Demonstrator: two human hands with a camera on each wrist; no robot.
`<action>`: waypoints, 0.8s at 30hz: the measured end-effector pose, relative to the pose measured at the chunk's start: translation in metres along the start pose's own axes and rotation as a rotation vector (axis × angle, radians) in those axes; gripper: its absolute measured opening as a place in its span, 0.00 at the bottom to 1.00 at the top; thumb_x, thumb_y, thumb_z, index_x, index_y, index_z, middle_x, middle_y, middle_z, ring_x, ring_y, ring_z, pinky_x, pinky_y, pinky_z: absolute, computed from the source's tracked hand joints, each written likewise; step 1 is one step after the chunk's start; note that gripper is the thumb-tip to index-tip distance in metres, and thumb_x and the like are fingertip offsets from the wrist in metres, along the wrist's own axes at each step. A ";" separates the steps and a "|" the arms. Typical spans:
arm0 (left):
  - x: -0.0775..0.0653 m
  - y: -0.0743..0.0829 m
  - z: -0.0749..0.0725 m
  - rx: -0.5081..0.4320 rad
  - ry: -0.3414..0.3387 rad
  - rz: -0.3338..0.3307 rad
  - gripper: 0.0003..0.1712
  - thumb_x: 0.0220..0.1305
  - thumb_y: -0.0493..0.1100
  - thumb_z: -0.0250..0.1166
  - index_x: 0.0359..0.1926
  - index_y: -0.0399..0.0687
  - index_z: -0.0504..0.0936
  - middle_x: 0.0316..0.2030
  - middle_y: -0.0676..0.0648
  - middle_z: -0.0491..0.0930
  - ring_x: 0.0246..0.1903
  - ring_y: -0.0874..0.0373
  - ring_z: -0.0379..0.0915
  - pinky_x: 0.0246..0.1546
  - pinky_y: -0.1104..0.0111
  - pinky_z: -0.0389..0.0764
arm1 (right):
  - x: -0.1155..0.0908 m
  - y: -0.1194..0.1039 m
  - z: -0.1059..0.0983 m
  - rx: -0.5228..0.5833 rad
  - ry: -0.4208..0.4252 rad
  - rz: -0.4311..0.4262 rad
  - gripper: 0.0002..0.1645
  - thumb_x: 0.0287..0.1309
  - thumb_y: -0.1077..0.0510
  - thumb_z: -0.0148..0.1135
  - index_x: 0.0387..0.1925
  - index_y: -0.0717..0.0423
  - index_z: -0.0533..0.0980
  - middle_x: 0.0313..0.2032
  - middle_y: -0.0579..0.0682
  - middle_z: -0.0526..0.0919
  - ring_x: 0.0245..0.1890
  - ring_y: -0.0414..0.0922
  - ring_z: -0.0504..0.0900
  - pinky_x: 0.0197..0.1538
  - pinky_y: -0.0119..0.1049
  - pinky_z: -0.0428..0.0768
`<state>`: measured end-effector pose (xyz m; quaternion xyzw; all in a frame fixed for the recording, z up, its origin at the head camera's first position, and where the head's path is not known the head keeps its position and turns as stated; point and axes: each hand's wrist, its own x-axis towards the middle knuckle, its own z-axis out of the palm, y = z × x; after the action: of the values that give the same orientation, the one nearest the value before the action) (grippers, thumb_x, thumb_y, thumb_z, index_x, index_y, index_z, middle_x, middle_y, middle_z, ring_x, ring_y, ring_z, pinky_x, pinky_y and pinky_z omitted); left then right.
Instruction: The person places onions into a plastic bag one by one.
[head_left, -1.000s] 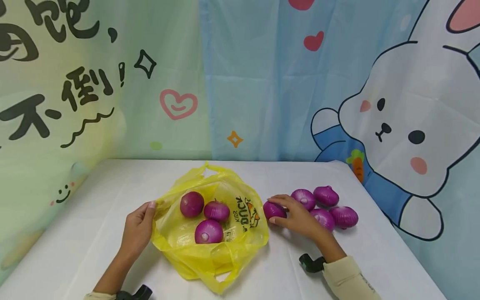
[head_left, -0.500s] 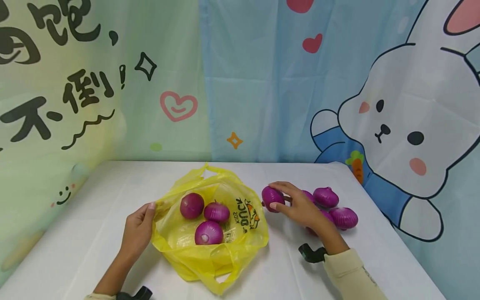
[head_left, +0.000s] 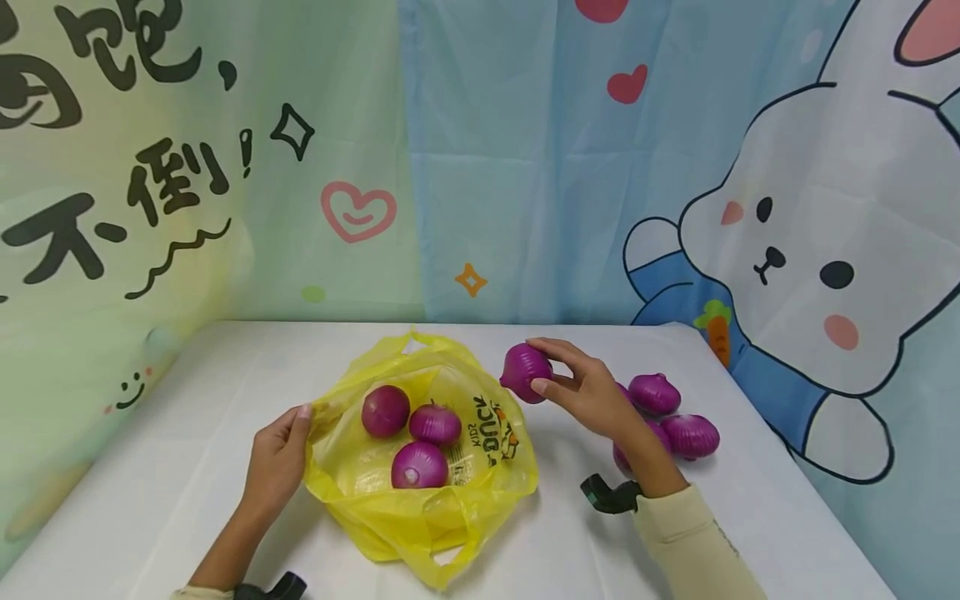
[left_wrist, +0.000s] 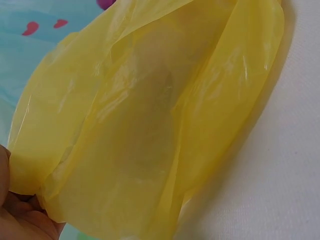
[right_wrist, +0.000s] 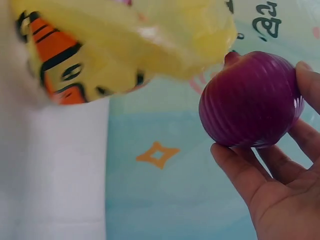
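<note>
A yellow plastic bag point(head_left: 420, 521) lies with its mouth spread wide in the head view. Inside it are three purple onions: one onion point(head_left: 386, 411) at the upper left, one onion point(head_left: 435, 424) to its right and one onion point(head_left: 419, 465) in front. My left hand point(head_left: 277, 454) pinches the bag's left rim between thumb and fingers; the left wrist view shows the bag's side point(left_wrist: 125, 150) stretching from it. My right hand point(head_left: 588, 392) grips another purple onion point(head_left: 526, 372) above the table, just beyond the bag's upper right rim. In the right wrist view, fingertips and thumb surround this onion point(right_wrist: 252, 100).
Several more purple onions, such as one onion point(head_left: 692, 437), sit in a group on the right of the white table point(head_left: 780, 533), partly hidden by my right forearm. A printed curtain point(head_left: 487, 167) hangs behind the table's far edge.
The right hand has lifted its onion off the table and carried it up and left toward the bag's rim. The left hand and the bag have stayed in place.
</note>
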<state>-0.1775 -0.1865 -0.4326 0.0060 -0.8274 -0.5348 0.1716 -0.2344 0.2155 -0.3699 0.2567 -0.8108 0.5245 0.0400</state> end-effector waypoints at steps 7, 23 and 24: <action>0.001 -0.002 0.001 0.031 0.009 -0.009 0.25 0.77 0.50 0.47 0.49 0.34 0.82 0.30 0.41 0.79 0.24 0.59 0.68 0.27 0.73 0.70 | 0.008 -0.015 0.003 0.150 -0.023 -0.099 0.32 0.62 0.67 0.62 0.67 0.57 0.68 0.65 0.52 0.68 0.62 0.52 0.70 0.54 0.39 0.75; 0.001 -0.002 -0.001 0.013 0.008 -0.004 0.25 0.77 0.50 0.48 0.48 0.35 0.83 0.23 0.44 0.74 0.20 0.59 0.64 0.23 0.71 0.68 | 0.026 -0.028 0.035 0.393 -0.180 -0.286 0.32 0.66 0.59 0.61 0.67 0.68 0.64 0.63 0.60 0.68 0.61 0.55 0.69 0.52 0.46 0.78; 0.000 -0.002 -0.001 0.015 0.010 -0.005 0.25 0.77 0.50 0.48 0.48 0.35 0.83 0.22 0.44 0.74 0.20 0.59 0.64 0.23 0.71 0.69 | 0.027 -0.029 0.038 0.398 -0.186 -0.288 0.33 0.65 0.58 0.61 0.67 0.68 0.64 0.63 0.60 0.68 0.61 0.55 0.69 0.51 0.46 0.78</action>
<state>-0.1781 -0.1879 -0.4341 0.0121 -0.8304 -0.5291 0.1741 -0.2371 0.1629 -0.3538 0.4195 -0.6469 0.6367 -0.0118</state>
